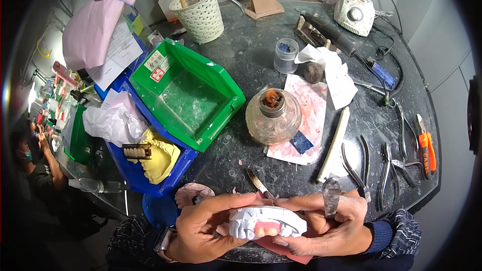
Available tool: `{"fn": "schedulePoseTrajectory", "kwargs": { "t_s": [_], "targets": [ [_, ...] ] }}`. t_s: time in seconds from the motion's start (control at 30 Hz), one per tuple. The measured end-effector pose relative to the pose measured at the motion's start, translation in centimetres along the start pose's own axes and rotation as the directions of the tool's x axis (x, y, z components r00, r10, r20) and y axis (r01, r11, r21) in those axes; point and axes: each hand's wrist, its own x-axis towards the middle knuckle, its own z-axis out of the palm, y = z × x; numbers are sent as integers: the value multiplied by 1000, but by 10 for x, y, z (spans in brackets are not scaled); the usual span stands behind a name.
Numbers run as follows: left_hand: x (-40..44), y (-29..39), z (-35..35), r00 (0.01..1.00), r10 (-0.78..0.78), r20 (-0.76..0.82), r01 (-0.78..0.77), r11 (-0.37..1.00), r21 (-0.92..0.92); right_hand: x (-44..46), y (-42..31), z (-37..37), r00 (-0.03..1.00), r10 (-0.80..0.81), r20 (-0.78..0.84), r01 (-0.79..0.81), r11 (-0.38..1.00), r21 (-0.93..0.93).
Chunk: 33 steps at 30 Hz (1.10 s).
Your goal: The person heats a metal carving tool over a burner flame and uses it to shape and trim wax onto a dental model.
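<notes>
A white dental cast point(287, 219) with pink wax and a few teeth on its near side is held low at the centre. My left hand point(203, 228) closes its fingers on the cast's left end. On the right end, my right hand point(334, 223) grips it with thumb and forefinger; a clear-handled tool point(331, 196) also sticks up from between this hand's fingers. Just beyond the cast lies a knife point(259, 182) with a stained blade. Pink sheet material point(288, 252) shows beneath the hands. A pinkish cast point(192, 193) rests behind my left hand.
A glass burner point(273, 120) stands mid-table beside a stained pad point(314, 103). Green point(216, 80) and blue point(188, 163) bins, with a yellow cast point(159, 158), are at left. Several pliers point(385, 175) lie right. Another person point(47, 163) is at far left.
</notes>
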Motion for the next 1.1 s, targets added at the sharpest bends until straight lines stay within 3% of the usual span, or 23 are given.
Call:
{"fn": "schedulePoseTrajectory", "kwargs": {
  "t_s": [0.2, 0.27, 0.5, 0.67, 1.1],
  "targets": [
    [5, 8, 0, 1000, 30, 2, -30, 998, 46, -1, 4, 3, 998, -61, -12, 61, 998, -23],
    [8, 4, -3, 995, 89, 41, -92, 993, 77, -2, -1, -1, 999, -14, 41, 17, 998, -67],
    [11, -3, -8, 967, 247, 67, -252, 964, 89, -1, 3, 2, 993, -112, 40, 113, 993, -26],
    [10, -3, -12, 962, 254, 99, -265, 956, 125, 1, 5, 1, 986, -153, 60, 156, 986, -59],
    [7, -5, -10, 978, 196, 67, -200, 978, 55, 0, 1, 0, 996, -55, 65, 57, 998, -18]
  ]
}}
